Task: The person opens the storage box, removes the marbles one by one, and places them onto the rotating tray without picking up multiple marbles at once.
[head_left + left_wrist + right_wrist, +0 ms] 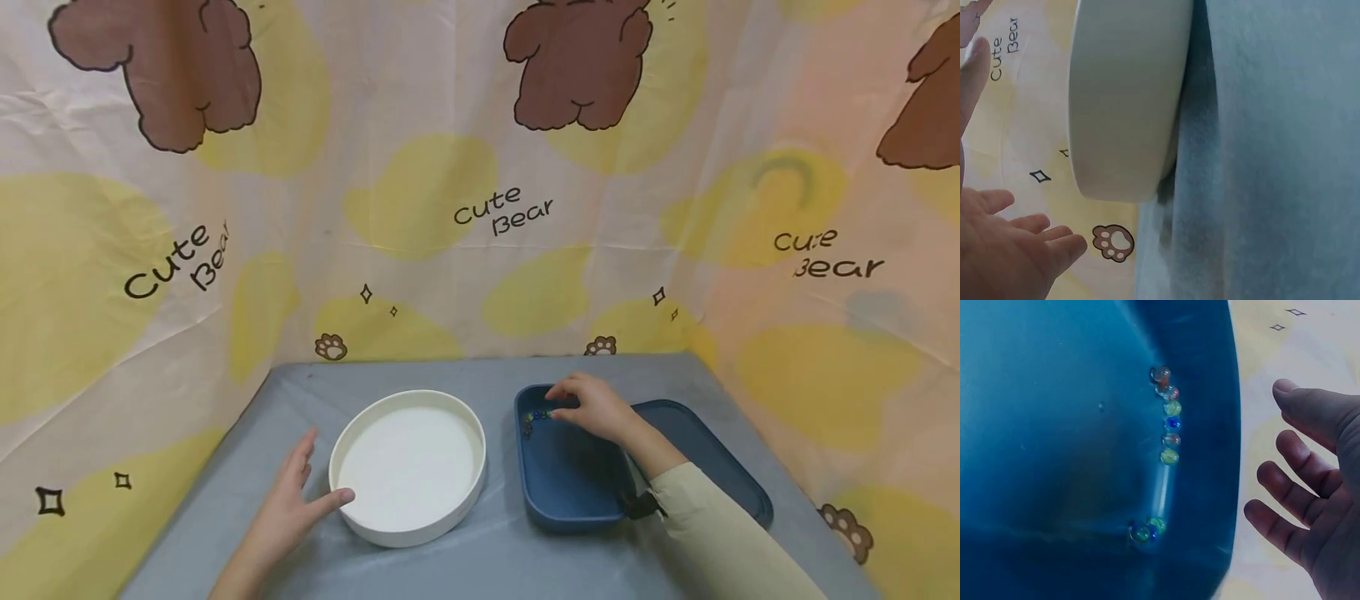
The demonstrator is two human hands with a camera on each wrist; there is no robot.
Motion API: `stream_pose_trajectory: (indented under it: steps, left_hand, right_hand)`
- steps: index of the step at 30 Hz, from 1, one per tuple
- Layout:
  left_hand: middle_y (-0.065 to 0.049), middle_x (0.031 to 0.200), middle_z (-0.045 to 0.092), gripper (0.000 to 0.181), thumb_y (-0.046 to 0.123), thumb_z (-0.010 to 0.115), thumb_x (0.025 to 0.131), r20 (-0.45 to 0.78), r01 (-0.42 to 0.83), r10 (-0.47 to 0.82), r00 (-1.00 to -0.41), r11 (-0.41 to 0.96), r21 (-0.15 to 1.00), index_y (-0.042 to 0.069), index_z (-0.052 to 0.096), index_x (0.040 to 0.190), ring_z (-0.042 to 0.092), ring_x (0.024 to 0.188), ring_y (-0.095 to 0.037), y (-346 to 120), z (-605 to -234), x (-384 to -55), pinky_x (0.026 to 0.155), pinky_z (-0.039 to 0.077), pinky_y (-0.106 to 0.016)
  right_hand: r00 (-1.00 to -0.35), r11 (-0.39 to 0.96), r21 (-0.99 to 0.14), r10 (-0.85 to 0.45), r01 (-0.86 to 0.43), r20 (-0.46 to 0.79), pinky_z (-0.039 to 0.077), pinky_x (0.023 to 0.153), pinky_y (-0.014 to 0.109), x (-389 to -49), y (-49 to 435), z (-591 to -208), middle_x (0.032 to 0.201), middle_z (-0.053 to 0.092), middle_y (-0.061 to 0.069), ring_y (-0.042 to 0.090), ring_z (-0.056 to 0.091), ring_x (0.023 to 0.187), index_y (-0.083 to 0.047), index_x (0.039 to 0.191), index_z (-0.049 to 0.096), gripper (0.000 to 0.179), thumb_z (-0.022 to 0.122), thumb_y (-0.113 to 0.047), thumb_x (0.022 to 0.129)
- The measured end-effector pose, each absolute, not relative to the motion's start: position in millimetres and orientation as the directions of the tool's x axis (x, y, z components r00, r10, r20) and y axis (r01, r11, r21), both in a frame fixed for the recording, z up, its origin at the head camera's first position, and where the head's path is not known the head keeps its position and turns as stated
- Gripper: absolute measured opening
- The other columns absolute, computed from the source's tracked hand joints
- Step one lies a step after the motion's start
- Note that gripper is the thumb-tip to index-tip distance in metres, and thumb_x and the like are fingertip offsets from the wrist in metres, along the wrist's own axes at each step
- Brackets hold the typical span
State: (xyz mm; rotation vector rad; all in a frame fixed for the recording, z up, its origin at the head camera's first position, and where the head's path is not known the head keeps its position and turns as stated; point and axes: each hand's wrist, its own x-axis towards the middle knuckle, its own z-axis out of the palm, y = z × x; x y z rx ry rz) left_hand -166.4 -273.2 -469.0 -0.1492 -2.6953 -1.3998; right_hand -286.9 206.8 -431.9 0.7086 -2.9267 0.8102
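Note:
Several glass marbles [1172,423] with coloured swirls lie along one inner edge of a blue rectangular container [573,521]. In the head view these marbles [528,423] gather at the container's far left corner. My right hand [592,407] hovers over the container's far end, its fingers bent loosely and apart from the thumb; in the right wrist view nothing is between them. A round white dish [408,471] stands left of the container. Beside its left rim is my left hand [288,500], fingers extended and thumb spread toward the dish, holding nothing.
A dark blue flat tray or lid [712,446] lies to the right of the container, partly behind my right forearm. Grey-blue cloth [502,567] covers the table. A patterned curtain [420,275] surrounds the back and sides.

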Motion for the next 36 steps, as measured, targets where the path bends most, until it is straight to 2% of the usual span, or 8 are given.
stream_pose_trajectory:
  steps: [3,9,16,18,22,29,32,36]
  left_hand:
    - [-0.030,0.166,0.013,0.118,0.029,0.088,0.081,0.121,0.139,0.070,-0.990,0.580,0.802,0.004,0.008,0.164,0.025,0.143,-0.064,-272,-473,-170,0.113,0.030,-0.070]
    - [-0.034,0.166,0.005,0.125,0.029,0.090,0.079,0.097,0.153,0.124,-0.988,0.611,0.777,-0.002,0.003,0.162,0.024,0.144,-0.063,-271,-486,-171,0.115,0.028,-0.065]
    - [-0.035,0.166,0.000,0.132,0.028,0.089,0.079,0.023,0.086,0.118,-0.993,0.567,0.819,0.003,-0.011,0.162,0.019,0.147,-0.061,-274,-497,-172,0.117,0.022,-0.068]
    - [-0.034,0.167,-0.002,0.133,0.026,0.089,0.080,0.007,0.078,0.130,-0.991,0.545,0.835,0.002,-0.013,0.162,0.014,0.150,-0.057,-274,-499,-172,0.118,0.018,-0.062]
    - [-0.030,0.169,-0.002,0.127,0.023,0.086,0.083,-0.008,0.065,0.141,-0.990,0.509,0.859,0.003,-0.011,0.162,0.010,0.153,-0.053,-277,-501,-174,0.122,0.019,-0.024]
    - [-0.029,0.169,0.006,0.121,0.025,0.086,0.084,-0.002,0.075,0.151,-0.989,0.508,0.858,-0.001,-0.002,0.163,0.013,0.154,-0.049,-282,-505,-178,0.116,0.024,-0.013]
    - [-0.032,0.167,0.012,0.117,0.022,0.086,0.083,0.028,0.107,0.164,-0.986,0.491,0.865,-0.004,0.005,0.162,0.016,0.153,-0.051,-284,-508,-178,0.101,0.021,0.002]
    - [-0.032,0.166,0.017,0.113,0.020,0.087,0.081,0.071,0.151,0.189,-0.979,0.448,0.881,-0.003,0.010,0.162,0.016,0.152,-0.051,-284,-510,-178,0.100,0.022,0.003]
  right_hand:
    - [-0.901,0.766,-0.488,-0.418,-0.419,0.118,0.055,0.092,0.045,-290,205,-432,0.113,0.066,-0.001,0.020,0.063,0.106,-0.017,0.119,0.074,0.029,0.078,-0.026,0.092]
    - [-0.897,0.775,-0.476,-0.436,-0.417,0.076,0.052,0.083,0.038,-295,198,-434,0.106,0.065,-0.003,0.015,0.058,0.095,-0.017,0.118,0.075,0.029,0.079,-0.026,0.091]
    - [-0.890,0.761,-0.498,-0.453,-0.416,0.051,0.051,0.080,0.037,-301,196,-440,0.101,0.064,0.002,0.016,0.058,0.093,-0.014,0.118,0.075,0.028,0.078,-0.022,0.092]
    - [-0.892,0.761,-0.508,-0.451,-0.404,0.034,0.052,0.081,0.038,-303,197,-441,0.101,0.064,0.002,0.017,0.060,0.095,-0.014,0.118,0.075,0.028,0.078,-0.022,0.092]
    - [-0.886,0.740,-0.543,-0.464,-0.398,0.016,0.053,0.081,0.039,-310,197,-442,0.101,0.064,0.002,0.018,0.060,0.096,-0.013,0.119,0.075,0.028,0.077,-0.022,0.093]
    - [-0.890,0.745,-0.546,-0.455,-0.382,0.001,0.050,0.076,0.037,-321,196,-439,0.093,0.062,0.000,0.018,0.055,0.086,-0.010,0.120,0.075,0.028,0.077,-0.019,0.093]
    - [-0.883,0.753,-0.529,-0.468,-0.391,-0.014,0.046,0.073,0.035,-325,193,-441,0.089,0.060,-0.001,0.017,0.052,0.082,-0.013,0.119,0.075,0.027,0.077,-0.022,0.093]
    - [-0.871,0.746,-0.528,-0.491,-0.407,-0.023,0.041,0.071,0.034,-327,188,-444,0.085,0.058,-0.001,0.017,0.049,0.079,-0.015,0.112,0.078,0.022,0.079,-0.021,0.091]
